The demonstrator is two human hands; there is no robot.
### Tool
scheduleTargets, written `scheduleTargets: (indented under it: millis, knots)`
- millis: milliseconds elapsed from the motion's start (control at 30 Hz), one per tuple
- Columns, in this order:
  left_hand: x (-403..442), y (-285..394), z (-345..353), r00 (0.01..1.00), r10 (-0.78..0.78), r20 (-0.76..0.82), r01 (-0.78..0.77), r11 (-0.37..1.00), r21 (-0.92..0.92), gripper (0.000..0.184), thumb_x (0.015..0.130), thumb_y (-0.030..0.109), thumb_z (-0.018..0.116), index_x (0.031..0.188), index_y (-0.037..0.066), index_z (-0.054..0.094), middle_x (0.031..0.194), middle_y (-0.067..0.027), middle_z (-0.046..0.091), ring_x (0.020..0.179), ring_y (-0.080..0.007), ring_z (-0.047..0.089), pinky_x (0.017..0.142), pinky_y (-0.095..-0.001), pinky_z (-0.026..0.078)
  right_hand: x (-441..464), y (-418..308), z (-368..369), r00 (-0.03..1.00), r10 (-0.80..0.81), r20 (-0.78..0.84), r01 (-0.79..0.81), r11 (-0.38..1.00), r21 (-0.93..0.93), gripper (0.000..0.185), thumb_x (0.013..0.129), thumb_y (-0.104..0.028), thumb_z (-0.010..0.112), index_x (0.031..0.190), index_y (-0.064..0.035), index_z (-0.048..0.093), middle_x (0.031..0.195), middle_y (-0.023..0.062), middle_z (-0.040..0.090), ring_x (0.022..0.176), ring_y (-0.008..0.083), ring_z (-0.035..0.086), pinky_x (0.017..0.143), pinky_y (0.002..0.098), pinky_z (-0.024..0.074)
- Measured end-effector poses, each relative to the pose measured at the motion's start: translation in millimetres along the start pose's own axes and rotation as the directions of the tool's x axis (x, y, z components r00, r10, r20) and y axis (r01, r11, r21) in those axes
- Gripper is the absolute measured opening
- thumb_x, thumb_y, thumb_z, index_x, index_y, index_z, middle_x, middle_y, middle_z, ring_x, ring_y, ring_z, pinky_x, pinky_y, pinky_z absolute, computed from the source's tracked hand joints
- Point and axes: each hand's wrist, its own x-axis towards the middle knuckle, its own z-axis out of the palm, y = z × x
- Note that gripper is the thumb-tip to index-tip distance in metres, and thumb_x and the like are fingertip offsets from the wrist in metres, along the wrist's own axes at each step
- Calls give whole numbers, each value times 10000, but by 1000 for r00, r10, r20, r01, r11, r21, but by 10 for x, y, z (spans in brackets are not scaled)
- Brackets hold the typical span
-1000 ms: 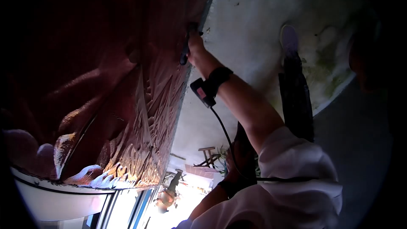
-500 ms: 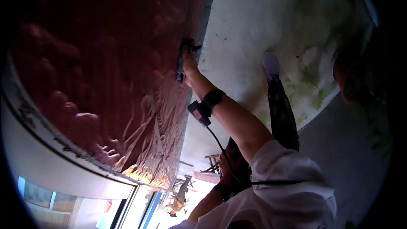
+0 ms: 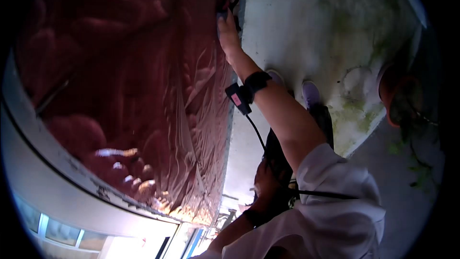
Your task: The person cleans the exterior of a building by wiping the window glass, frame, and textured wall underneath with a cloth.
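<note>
My right hand (image 3: 230, 33) reaches far forward, its fingers wrapped round a dark handheld tool (image 3: 222, 20) with a pinkish part and black projections at its far end. I cannot make out its exact kind. It sits at the right border of a large, dark red, glossy and wrinkled sheet (image 3: 143, 67). Low and close to my body, my left hand (image 3: 267, 180) is beside my dark trousers; shadow hides most of its fingers. A black band with a small box (image 3: 237, 99) and a cable is on my right forearm.
Stained grey concrete floor (image 3: 292, 19) lies right of the sheet, with my shoes (image 3: 310, 93) on it. A terracotta plant pot (image 3: 390, 96) stands at the right. A pale curved border (image 3: 81, 175) runs along the sheet's left side, with windows (image 3: 60, 235) beyond.
My right hand has moved forward along the sheet's border with the tool in it. My second shoe has come into view. The person in the background is no longer clearly visible.
</note>
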Motion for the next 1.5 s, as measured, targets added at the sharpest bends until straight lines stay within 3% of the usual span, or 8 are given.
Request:
scheduleTargets:
  millis: [400,500,633,933,1000,1167,1267,1500]
  knots:
    - [223,-176,-206,994,-35,108,29,998,55,546,737,329,648,1196,74,498,1238,-147,458,1115,-301,462,911,-366,417,-558,1459,5,959,279,-58,-254,930,266,514,915,-327,358,1320,-12,325,1339,205,359,1250,327,328,1024,343,256]
    - [206,-323,-36,981,-156,114,191,866,-461,401,715,259,634,1043,38,567,1140,-145,510,1041,-313,492,865,-372,437,-1334,1661,29,819,572,37,-542,751,378,512,910,-315,367,1344,-49,306,1333,202,371,1225,315,367,1007,344,279]
    - [249,-291,-81,986,-32,166,46,995,-84,310,742,251,580,952,24,579,1017,-147,556,984,-337,494,816,-407,440,-1586,1239,115,632,766,119,-717,519,466,505,913,-317,352,1365,-100,292,1356,166,359,1232,279,367,1004,338,279]
    - [227,12,-156,993,121,16,-121,973,197,557,779,433,574,1152,26,495,1087,-201,521,1012,-353,496,844,-418,433,-27,-1738,-81,960,272,69,-279,897,343,514,927,-317,332,1393,-129,226,1408,136,293,1290,273,291,1037,364,248]
    - [202,-2,-166,993,97,70,-110,974,196,550,773,424,585,1144,26,502,1153,-208,504,1048,-351,491,859,-406,435,353,-1766,6,992,-124,10,112,927,357,493,919,-293,362,1349,-60,303,1367,184,335,1244,315,345,1012,374,286]
    - [224,-372,159,971,226,78,-239,926,291,564,777,456,559,1142,30,497,1124,-192,531,1059,-338,492,870,-409,425,-338,-1438,42,932,-363,-11,363,931,-32,494,936,-303,358,1332,-11,308,1358,189,334,1254,371,307,1035,407,268]
    - [207,-644,349,965,130,228,-168,973,159,500,776,413,555,1125,56,518,1147,-170,523,1057,-328,496,859,-394,430,-1532,-1114,-16,972,-24,232,33,999,-32,546,944,-400,292,1371,-62,264,1458,133,132,1337,305,159,1084,404,174]
    - [179,-1133,653,974,105,199,-8,900,-436,367,775,314,545,1084,117,565,1201,-117,503,1054,-304,505,835,-360,441,-1544,-1235,-11,960,-159,231,136,984,114,505,948,-372,290,1379,-110,272,1478,77,94,1362,254,65,1092,431,93]
